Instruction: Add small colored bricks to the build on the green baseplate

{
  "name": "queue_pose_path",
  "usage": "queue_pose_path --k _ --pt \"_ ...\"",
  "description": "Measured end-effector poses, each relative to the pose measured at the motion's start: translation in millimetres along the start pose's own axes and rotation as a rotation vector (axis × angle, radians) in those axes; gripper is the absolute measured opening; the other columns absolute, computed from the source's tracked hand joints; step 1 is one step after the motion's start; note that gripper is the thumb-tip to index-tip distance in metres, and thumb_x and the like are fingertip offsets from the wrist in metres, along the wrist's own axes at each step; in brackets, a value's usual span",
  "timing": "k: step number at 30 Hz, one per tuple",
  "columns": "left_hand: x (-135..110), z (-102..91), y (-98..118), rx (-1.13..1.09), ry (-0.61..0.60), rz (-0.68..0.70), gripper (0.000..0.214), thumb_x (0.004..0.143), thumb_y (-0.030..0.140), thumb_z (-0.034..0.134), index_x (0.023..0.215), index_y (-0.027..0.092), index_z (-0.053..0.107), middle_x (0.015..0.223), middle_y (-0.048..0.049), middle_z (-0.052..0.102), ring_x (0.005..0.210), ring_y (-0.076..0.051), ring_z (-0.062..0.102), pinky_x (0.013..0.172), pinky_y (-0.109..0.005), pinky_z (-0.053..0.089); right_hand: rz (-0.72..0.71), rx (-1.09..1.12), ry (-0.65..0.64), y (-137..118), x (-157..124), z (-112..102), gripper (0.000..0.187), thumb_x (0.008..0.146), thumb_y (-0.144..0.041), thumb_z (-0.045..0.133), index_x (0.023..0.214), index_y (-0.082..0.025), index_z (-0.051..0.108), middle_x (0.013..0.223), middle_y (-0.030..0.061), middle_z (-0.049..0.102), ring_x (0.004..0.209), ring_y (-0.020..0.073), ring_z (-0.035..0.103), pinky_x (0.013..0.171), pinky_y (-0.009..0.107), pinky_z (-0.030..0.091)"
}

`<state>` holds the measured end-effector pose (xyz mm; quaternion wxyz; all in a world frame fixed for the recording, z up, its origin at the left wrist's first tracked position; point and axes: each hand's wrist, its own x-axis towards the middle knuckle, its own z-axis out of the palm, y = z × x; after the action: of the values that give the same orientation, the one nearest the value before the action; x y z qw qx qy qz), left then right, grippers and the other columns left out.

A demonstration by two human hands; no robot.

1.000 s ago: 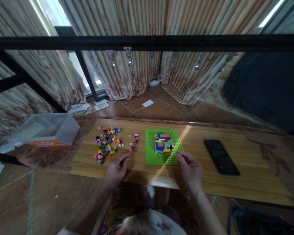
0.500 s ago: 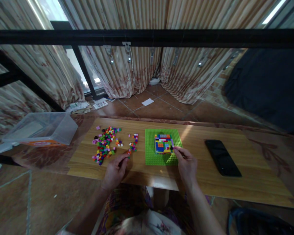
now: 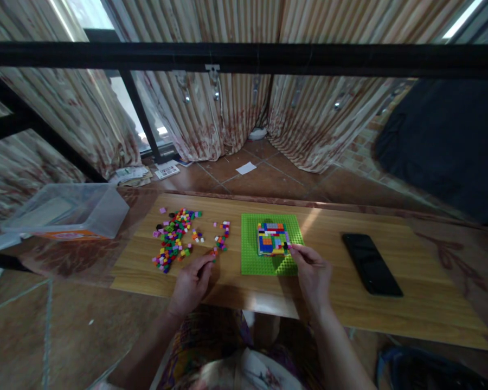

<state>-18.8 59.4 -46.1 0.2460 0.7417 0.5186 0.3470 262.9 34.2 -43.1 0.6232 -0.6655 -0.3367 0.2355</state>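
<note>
Brick construction (image 3: 272, 241), one: roughly square, built low in many colours, with blue, orange, red, white and yellow among those on top; mounted on a green studded baseplate (image 3: 250, 265), with bare studs left showing around it. The baseplate is laid flat on a wood-grain surface (image 3: 325, 230), and is crossed by a patch of sunlight towards its right side.

Right hand (image 3: 315, 273), one: placed over the right edge of the baseplate, thumb and forefinger pressed together at the near right corner of the construction, beside a black brick. Whether a brick is pinched between them cannot be told.

Left hand (image 3: 190, 284), one: rested low over the surface, left of the baseplate, thumb and fingers drawn together beside the near end of a short line of bricks (image 3: 223, 236). Whether one is gripped cannot be told.

Loose bricks (image 3: 174, 238), one heap: small, mixed colours, spread at the left of the surface; a little cluster (image 3: 197, 236) is set between heap and line.

Phone (image 3: 370, 264), one: black, laid slantwise to the right of the right hand, well apart from the baseplate.

Plastic box (image 3: 114, 208), one: translucent, orange-labelled, placed beyond the surface's left end.
</note>
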Motion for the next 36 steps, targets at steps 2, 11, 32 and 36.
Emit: queue_pose_path --k 2,11,32,36 --pt "0 -0.1 0 0.002 0.003 0.003 0.023 0.089 0.028 0.049 0.103 0.020 0.065 0.102 -0.0061 0.072 0.093 -0.019 0.068 0.088 -0.033 0.054 -0.012 -0.030 -0.009 0 0 -1 0.027 0.069 -0.040 0.071 0.079 -0.016 0.074 0.077 0.0069 0.074 0.072 0.0206 0.066 0.071 0.034 0.051" --pt "-1 0.7 1 0.006 0.010 -0.012 0.023 0.088 0.027 0.050 0.103 0.021 0.066 0.099 -0.0055 0.073 0.090 -0.018 0.068 0.086 -0.033 0.054 -0.008 -0.047 -0.002 -3 -1 -3 0.030 0.072 -0.042 0.067 0.085 -0.016 0.073 0.084 0.0073 0.073 0.079 0.0216 0.066 0.074 0.035 0.050" --pt "-2 3.1 -2 -0.009 -0.001 -0.022 0.023 0.090 0.027 0.049 0.106 0.020 0.064 0.103 -0.0063 0.071 0.093 -0.018 0.068 0.086 -0.032 0.054 0.029 -0.092 -0.006 11 19 18 0.043 0.071 -0.050 0.068 0.095 -0.014 0.073 0.084 0.0089 0.074 0.076 0.0214 0.067 0.070 0.033 0.051" --pt "-3 4.6 -4 -0.011 -0.007 -0.027 0.023 0.091 0.026 0.048 0.106 0.021 0.064 0.102 -0.0060 0.071 0.096 -0.019 0.067 0.089 -0.033 0.053 0.015 -0.104 -0.011 12 18 18 0.043 0.071 -0.050 0.067 0.094 -0.014 0.074 0.084 0.0085 0.074 0.077 0.0211 0.066 0.071 0.033 0.050"
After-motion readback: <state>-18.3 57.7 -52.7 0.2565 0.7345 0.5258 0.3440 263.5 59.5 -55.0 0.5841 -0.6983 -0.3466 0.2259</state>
